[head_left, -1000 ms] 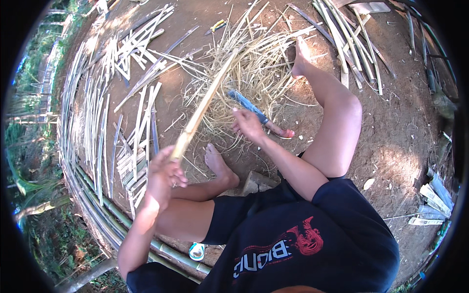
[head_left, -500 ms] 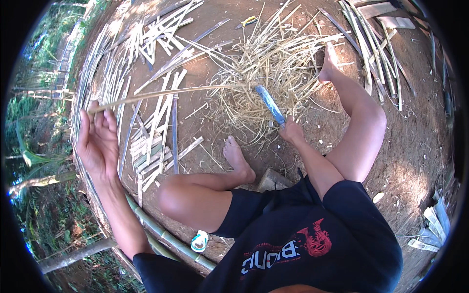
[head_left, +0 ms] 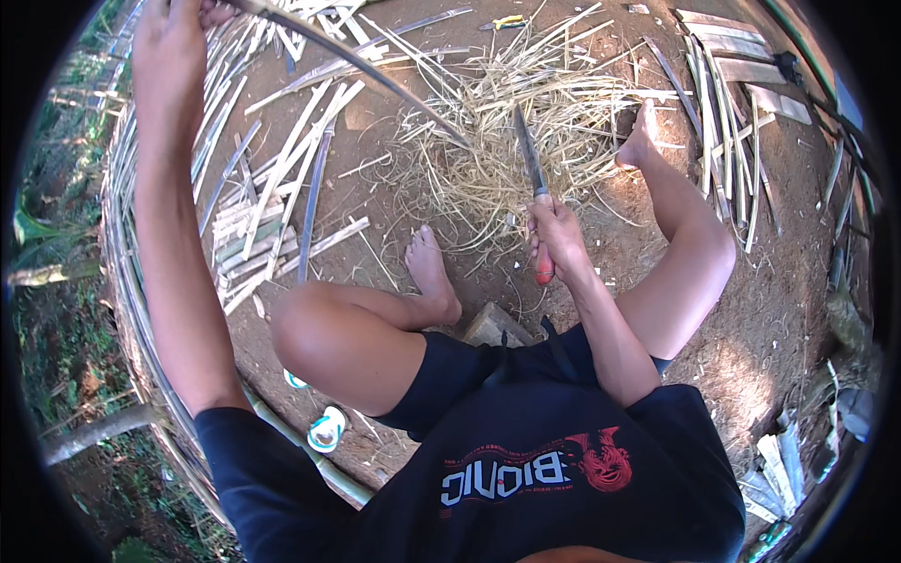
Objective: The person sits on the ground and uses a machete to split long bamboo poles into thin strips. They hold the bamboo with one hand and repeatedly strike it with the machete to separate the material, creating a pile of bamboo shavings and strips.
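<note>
Left hand (head_left: 174, 56) has swung out left of the pile (head_left: 497, 188), gripping strip (head_left: 375, 75); right hand (head_left: 557, 233) clasps knife (head_left: 531, 155) (strip-free).

The left of 2 head-worn cameras looks steeply down from close above the shirt (head_left: 554, 432), facing forward past the bent legs (head_left: 357, 342) to the ground (head_left: 788, 281) (straight edges bow toward its dark, round rim).

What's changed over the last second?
The right hand has taken hold of the knife by its handle. The left hand, still holding the bamboo strip, moved forward and left. The shavings pile and yellow tool stayed put.
</note>
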Tool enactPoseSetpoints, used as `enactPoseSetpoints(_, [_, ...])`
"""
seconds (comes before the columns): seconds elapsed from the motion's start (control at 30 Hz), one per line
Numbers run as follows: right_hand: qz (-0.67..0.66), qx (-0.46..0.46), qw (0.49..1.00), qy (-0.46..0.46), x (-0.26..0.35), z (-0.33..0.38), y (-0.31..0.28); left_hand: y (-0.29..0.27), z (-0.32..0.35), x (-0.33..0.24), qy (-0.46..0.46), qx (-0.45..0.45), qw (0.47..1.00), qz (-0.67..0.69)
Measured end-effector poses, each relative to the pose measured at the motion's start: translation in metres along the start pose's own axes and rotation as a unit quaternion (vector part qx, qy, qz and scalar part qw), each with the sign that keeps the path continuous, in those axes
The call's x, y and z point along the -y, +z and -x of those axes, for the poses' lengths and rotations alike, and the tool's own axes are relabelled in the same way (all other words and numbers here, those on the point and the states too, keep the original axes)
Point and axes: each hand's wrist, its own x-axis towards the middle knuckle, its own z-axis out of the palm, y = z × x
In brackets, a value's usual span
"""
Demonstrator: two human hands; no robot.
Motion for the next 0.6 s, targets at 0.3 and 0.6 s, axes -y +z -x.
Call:
enactPoseSetpoints(0.3, [0.128, 0.008, 0.980, -0.149, 0.032, 0.044, 0.014, 0.032, 0.010, 0.039, -0.060, 0.096, 0.987, 0.110])
enactPoseSetpoints(0.6, [0.163, 0.067, 0.962, -0.207, 0.063, 0.041, 0.032, 0.014, 0.008, 0.041, -0.015, 0.193, 0.971, 0.142])
